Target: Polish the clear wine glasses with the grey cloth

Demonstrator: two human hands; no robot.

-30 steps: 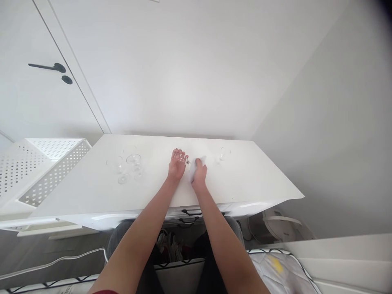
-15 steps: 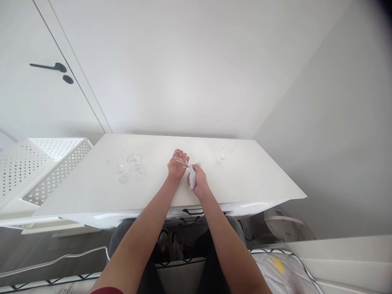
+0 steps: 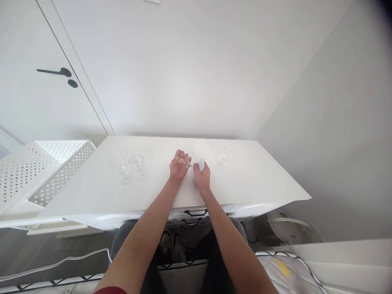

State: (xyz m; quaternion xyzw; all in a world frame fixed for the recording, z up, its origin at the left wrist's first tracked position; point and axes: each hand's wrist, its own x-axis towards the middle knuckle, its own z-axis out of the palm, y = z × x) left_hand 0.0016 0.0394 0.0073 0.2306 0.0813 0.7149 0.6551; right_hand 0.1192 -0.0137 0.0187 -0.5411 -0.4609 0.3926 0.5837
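My left hand point(image 3: 179, 168) is closed around a clear glass point(image 3: 184, 161), tipped toward the right above the middle of the white table point(image 3: 260, 179). My right hand point(image 3: 201, 178) grips a small white cloth point(image 3: 201, 164) pressed against the glass's end. Both hands meet over the table's centre. Several other clear stemmed glasses point(image 3: 130, 168) stand in a group to the left. One more clear glass point(image 3: 225, 154) stands to the right of my hands.
A white perforated rack point(image 3: 36, 171) stands left of the table. A white door with a black handle point(image 3: 56, 72) is at the back left. Black drawer handles point(image 3: 196, 212) show under the table's front edge. A white fan point(image 3: 290, 228) sits on the floor at the right.
My right hand has turned the cloth against the glass, dropping lower then rising back to the glass's end. The left hand keeps its hold in about the same place.
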